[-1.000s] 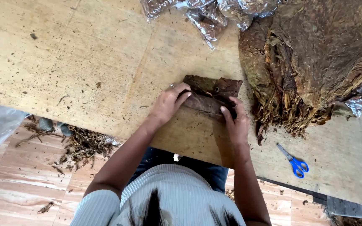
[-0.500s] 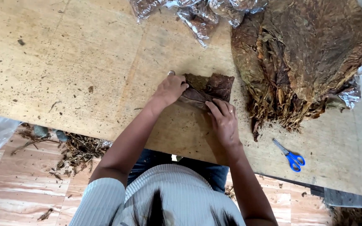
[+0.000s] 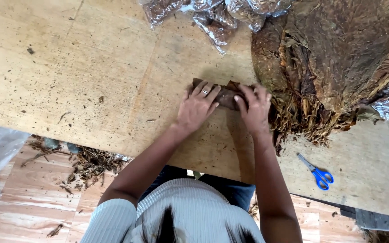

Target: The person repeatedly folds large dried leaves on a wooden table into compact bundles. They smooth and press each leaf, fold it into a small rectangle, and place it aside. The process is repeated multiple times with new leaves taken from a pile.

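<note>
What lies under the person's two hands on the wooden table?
A brown rolled leaf bundle lies under the left hand and right hand; its ends and middle show. The parts beneath the fingers are hidden.

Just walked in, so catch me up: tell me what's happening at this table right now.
A person is working at a wooden table with both hands pressed on a rolled bundle of brown dried leaves. The left hand covers its left end, the right hand its right end. A big pile of dried leaves sits just right of the hands, clear bags of leaf lie at the far edge, and blue-handled scissors lie untouched on the right.
</note>
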